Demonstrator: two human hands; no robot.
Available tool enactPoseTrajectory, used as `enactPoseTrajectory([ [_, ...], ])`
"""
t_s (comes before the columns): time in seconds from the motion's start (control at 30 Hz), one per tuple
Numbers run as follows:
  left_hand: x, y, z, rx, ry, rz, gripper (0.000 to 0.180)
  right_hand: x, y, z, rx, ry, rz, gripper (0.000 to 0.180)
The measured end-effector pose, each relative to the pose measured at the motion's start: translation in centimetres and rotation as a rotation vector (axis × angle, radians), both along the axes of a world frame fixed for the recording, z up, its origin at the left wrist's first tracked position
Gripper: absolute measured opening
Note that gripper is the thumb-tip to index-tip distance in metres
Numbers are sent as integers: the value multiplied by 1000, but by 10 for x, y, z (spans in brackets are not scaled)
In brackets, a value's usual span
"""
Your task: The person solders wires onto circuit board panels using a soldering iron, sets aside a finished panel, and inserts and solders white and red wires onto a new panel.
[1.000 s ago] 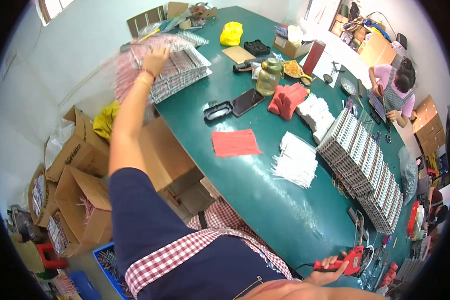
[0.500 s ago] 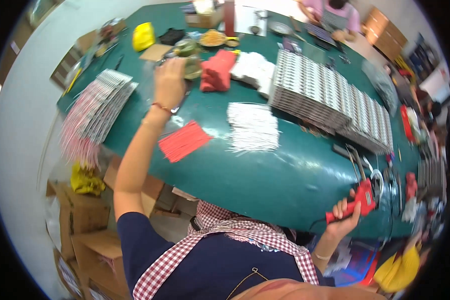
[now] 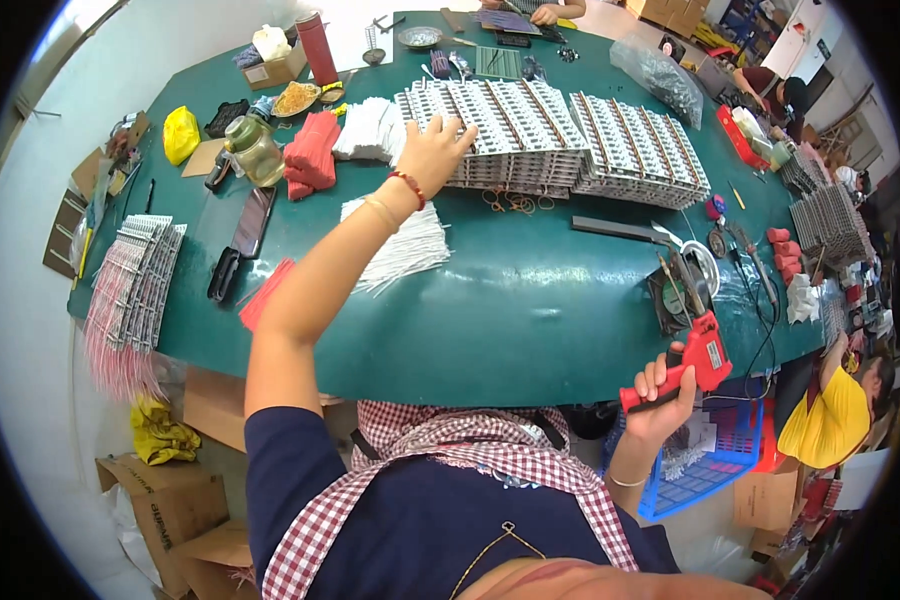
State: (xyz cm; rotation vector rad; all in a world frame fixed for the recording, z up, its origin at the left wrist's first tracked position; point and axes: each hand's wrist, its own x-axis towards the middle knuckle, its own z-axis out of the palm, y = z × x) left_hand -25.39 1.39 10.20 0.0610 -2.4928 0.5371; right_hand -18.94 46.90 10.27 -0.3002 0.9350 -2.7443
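Directions are read from the centre of the view. The green table (image 3: 530, 330) fills most of the upper field; its left-hand near edge passes behind the left arm. At 12 to 2 o'clock stand 2 adjoining stacks of white racks (image 3: 640, 150); layers cannot be counted. A smaller rack pile (image 3: 135, 280) with pink strands lies at 9 o'clock, strands overhanging the edge. The blue basket (image 3: 705, 480) at 4 o'clock is partly hidden by the right forearm. White strips (image 3: 405, 260), near centre toward 11 o'clock, are partly covered by the left forearm. The red pistol-shaped tool (image 3: 710, 360) sits between 3 and 4 o'clock, its metal tip hard to separate from dark clutter behind. The right hand (image 3: 665, 395) is closed around its handle. The left hand (image 3: 433, 158), at 12 o'clock, has fingers slightly parted over the left-hand stack's top; thumb unclear, hold cannot be determined. Red strips (image 3: 265, 293) at 9 o'clock are partly hidden by the left arm.
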Motion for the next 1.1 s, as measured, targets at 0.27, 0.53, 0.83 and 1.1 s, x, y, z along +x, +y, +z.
enactPoseTrajectory([
  [0.27,177,119,24,96,-24,-74,45,-13,-6,-26,-63,-22,140,45],
  [0.53,286,221,-22,307,-214,-52,41,-10,-31,-30,22,-42,209,46],
  [0.83,228,248,-85,515,-223,70,53,-25,-29,-55,122,-140,154,44],
  [1.1,159,125,-49,438,-210,225,17,-29,-56,-74,86,-272,179,45],
])
